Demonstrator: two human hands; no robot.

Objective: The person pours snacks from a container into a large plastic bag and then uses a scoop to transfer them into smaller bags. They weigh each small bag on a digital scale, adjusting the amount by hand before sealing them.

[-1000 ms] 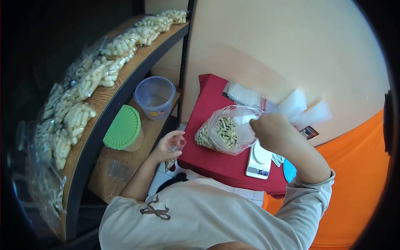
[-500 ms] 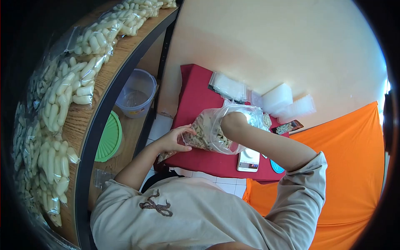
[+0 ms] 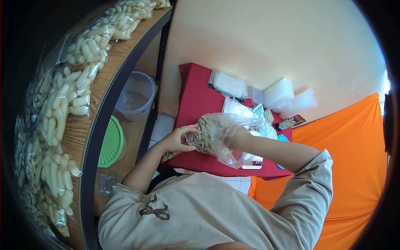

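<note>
A large clear plastic bag (image 3: 227,156) lies tilted over the red-covered table, its mouth toward my right arm. Small, pale, dark-flecked pieces (image 3: 204,137) fill its left end; their kind is hard to make out. My left hand (image 3: 182,140) curls its fingers and thumb around that filled end from outside. Inside the bag's mouth is my right hand (image 3: 236,139), its fingers hidden by plastic and contents. Just beyond the bag, a white kitchen scale (image 3: 253,163) shows in part. A small filled bag (image 3: 170,156) rests at the table's edge below my left wrist.
Stacks of clear plastic bags (image 3: 229,85) lie along the table's (image 3: 191,89) wall side. A phone (image 3: 288,122) and a blue lid (image 3: 282,138) are at right. On the left shelf (image 3: 93,104) sit bags of pale oblong pieces (image 3: 58,108); below are a tub (image 3: 135,96) and green lid (image 3: 110,143).
The bag has tipped, its filled end rising and its mouth dropping to the right. My right hand has shifted right and down inside it. A checked cloth behind shows more now.
</note>
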